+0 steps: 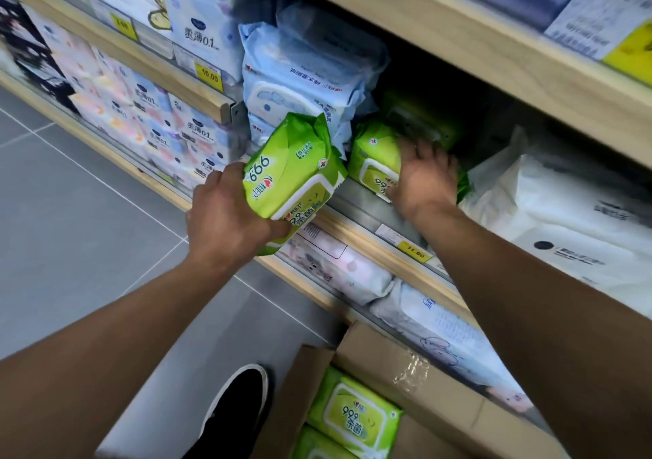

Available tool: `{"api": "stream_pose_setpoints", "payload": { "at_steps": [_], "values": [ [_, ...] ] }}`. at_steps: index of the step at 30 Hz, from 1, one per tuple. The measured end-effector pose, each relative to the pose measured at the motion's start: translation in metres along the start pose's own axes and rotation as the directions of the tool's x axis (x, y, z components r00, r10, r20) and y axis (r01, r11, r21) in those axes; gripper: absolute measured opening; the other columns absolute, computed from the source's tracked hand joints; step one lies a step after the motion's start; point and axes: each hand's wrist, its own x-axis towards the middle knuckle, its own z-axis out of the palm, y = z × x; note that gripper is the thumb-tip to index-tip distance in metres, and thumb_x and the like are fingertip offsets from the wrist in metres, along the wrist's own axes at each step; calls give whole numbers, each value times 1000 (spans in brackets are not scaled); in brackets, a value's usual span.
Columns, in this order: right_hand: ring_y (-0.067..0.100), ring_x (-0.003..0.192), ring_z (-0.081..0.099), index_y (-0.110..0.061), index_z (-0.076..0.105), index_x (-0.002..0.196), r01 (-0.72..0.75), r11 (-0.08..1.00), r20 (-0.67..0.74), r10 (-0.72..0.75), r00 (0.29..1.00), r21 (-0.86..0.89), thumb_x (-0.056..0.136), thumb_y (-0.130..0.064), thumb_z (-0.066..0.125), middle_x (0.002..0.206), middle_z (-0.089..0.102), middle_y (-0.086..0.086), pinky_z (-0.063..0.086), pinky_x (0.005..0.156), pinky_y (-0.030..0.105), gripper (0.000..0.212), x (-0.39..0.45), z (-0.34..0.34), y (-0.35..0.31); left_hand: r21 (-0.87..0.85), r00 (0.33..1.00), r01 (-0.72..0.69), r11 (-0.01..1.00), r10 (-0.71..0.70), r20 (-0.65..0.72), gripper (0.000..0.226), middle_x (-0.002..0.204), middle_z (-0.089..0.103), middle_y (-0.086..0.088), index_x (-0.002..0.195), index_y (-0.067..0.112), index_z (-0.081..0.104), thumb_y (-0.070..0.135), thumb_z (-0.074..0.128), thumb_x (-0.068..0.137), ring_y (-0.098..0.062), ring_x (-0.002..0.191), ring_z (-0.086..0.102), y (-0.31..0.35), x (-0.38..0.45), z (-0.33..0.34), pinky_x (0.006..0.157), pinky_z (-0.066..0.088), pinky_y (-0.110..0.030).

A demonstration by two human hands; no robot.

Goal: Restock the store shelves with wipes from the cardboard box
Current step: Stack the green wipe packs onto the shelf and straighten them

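Wooden store shelving (370, 232) carries soft packets. Right hand (425, 176), fingers spread flat, presses a green plastic wipes pack (374, 158) on that shelf, likely seating it. Just left of that pack, the left hand (225, 211) grips a second green wipes pack (293, 169), ready beside it. Below the shelf, an open brown cardboard box (405, 370) holds more green packs (352, 412).

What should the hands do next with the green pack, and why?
Probably slide the green pack that the left hand grips onto the shelf, next to the green pack on the shelf. The right hand rests on that one, seemingly pushing it back. The held pack hangs just outside the shelf edge, and the cardboard box below holds more to stock.
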Motion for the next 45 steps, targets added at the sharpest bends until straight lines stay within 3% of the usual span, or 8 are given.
{"api": "stream_pose_setpoints", "payload": {
  "at_steps": [6,11,14,19,25,34,40,45],
  "values": [
    [34,135,29,-17,45,136,204,979,-109,-205,973,-19,76,-32,69,142,41,8,20,114,45,66,-77,-33,9,73,990,-138,988,138,3,93,104,55,-10,120,20,50,54,80,39,-34,97,50,15,-15,-11,77,48,-45],
    [36,132,36,-9,55,126,216,975,-313,-222,923,-54,70,-21,72,133,50,13,27,113,46,59,-137,-65,49,125,960,-280,952,281,16,94,112,54,-10,124,24,47,50,85,43,-36,105,47,45,-31,-18,84,40,-46],
    [36,132,36,-10,54,129,138,989,-410,-151,900,-61,69,-22,73,138,48,14,22,114,50,64,-156,-78,66,180,910,-411,894,415,14,95,115,54,-11,128,23,47,46,86,44,-36,107,48,72,-36,-16,89,37,-48],
    [38,138,24,-13,40,141,-77,997,-361,75,929,10,63,-26,79,150,32,14,16,116,48,88,-164,-75,86,295,803,-580,760,594,47,94,124,50,-4,133,26,42,37,83,49,-30,115,41,116,-21,1,94,30,-43],
    [35,144,17,-16,31,146,-144,985,-333,168,928,97,66,-26,79,154,25,13,19,116,51,94,-168,-52,92,372,714,-657,656,700,25,88,132,46,-3,134,29,40,22,78,56,-29,126,35,153,17,34,103,24,-45],
    [35,144,10,-15,31,145,-195,956,-395,269,878,217,66,-26,78,152,27,12,18,116,54,93,-155,-39,80,378,733,-654,655,672,104,88,143,40,-3,142,37,32,11,70,67,-36,136,25,176,53,63,110,15,-62],
    [35,144,11,-16,30,145,-198,955,-392,272,879,219,67,-28,79,151,28,13,20,114,55,93,-155,-38,81,365,642,-731,577,763,80,79,144,44,8,138,47,37,4,54,74,-34,133,31,172,57,70,109,13,-64],
    [34,144,11,-16,31,145,-202,954,-383,276,882,223,67,-27,79,152,28,12,21,115,55,92,-155,-39,81,335,630,-753,566,767,120,78,145,45,8,139,42,41,-1,48,74,-34,133,33,179,70,73,111,12,-63]
  ]
}}
